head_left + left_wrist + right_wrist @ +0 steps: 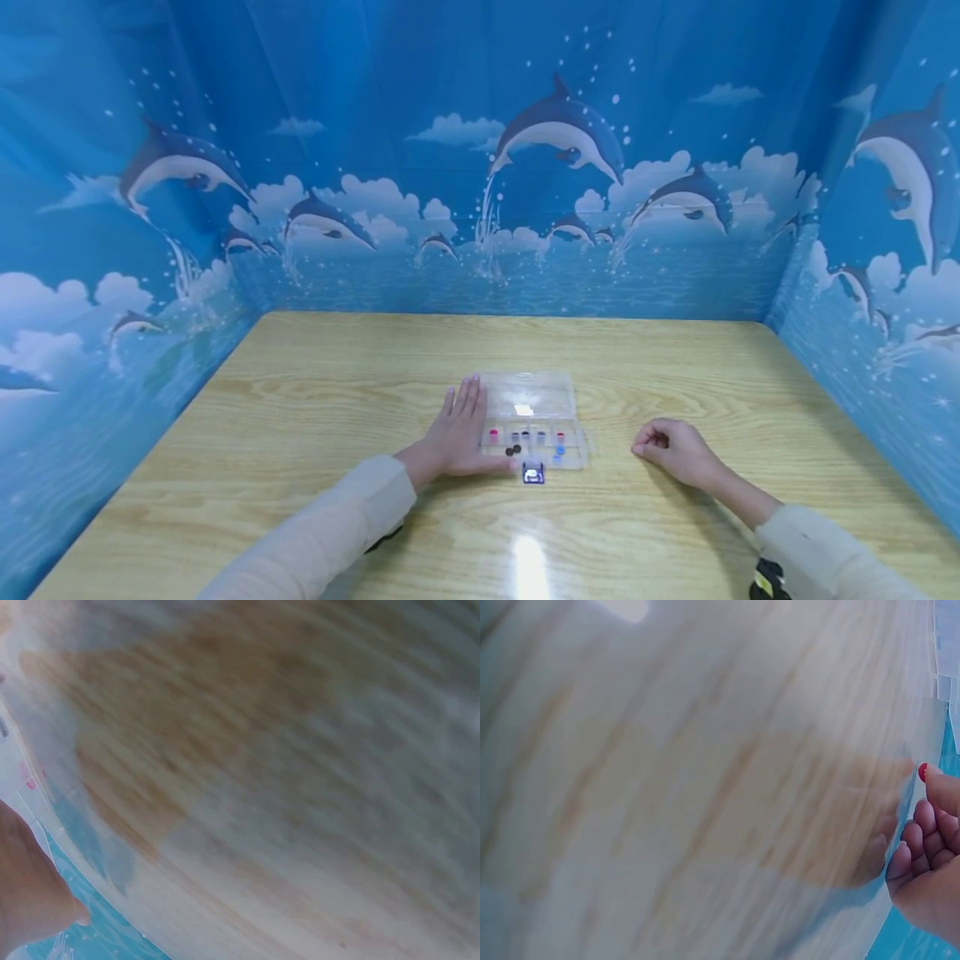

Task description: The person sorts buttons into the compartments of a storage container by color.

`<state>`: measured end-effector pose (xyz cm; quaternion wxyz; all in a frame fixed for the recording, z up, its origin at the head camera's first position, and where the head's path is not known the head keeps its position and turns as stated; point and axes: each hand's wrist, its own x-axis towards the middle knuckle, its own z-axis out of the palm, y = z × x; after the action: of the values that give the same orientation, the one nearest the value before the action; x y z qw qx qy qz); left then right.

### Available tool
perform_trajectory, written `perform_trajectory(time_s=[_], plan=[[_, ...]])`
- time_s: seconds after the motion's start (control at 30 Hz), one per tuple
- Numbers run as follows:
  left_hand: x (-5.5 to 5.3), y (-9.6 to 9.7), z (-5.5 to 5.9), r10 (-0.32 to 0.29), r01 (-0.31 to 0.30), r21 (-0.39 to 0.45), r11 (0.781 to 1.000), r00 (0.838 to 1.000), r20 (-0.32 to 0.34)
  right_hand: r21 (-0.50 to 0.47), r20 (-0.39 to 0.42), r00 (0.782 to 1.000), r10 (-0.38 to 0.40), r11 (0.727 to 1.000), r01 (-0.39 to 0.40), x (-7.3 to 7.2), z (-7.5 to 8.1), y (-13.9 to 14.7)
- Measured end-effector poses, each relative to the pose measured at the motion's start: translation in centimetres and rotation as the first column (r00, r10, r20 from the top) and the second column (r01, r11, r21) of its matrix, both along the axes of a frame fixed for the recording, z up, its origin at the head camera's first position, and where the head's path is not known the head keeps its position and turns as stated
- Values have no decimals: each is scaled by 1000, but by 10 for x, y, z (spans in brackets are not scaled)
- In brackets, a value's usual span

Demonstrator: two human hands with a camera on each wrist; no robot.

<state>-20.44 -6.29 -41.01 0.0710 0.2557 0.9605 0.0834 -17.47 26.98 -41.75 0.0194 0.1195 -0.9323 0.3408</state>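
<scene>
A clear plastic compartment box (576, 423) lies on the table with its lid (528, 393) raised at the back. It holds small red and dark pieces in its back row, black round pieces (513, 451) and blue pieces (559, 454) in front. My left hand (457, 435) rests along the box's left side, fingers straight, thumb stretched by the front edge. A small clear piece with dark blue edges (533, 473) is at the box's front. To the right, apart from the box, my right hand (678, 450) pinches a small red piece (922, 772); its kind is unclear.
The wood-grain table (360, 358) reflects a bright light spot near its front. Blue curtains with dolphins (390, 100) enclose the back and both sides. A dark band with a yellow patch (768, 580) shows below the right sleeve.
</scene>
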Motion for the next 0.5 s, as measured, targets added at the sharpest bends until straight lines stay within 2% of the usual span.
perform_trajectory(time_s=[0.37,0.5], plan=[[0,0,0,-1,1,-11,1000,1000,-7,-39,14,999,-32,999,32,-2,0,-2],[-1,0,-1,-4,4,-6,1000,1000,-9,-55,47,998,-50,997,52,-1,1,-5]])
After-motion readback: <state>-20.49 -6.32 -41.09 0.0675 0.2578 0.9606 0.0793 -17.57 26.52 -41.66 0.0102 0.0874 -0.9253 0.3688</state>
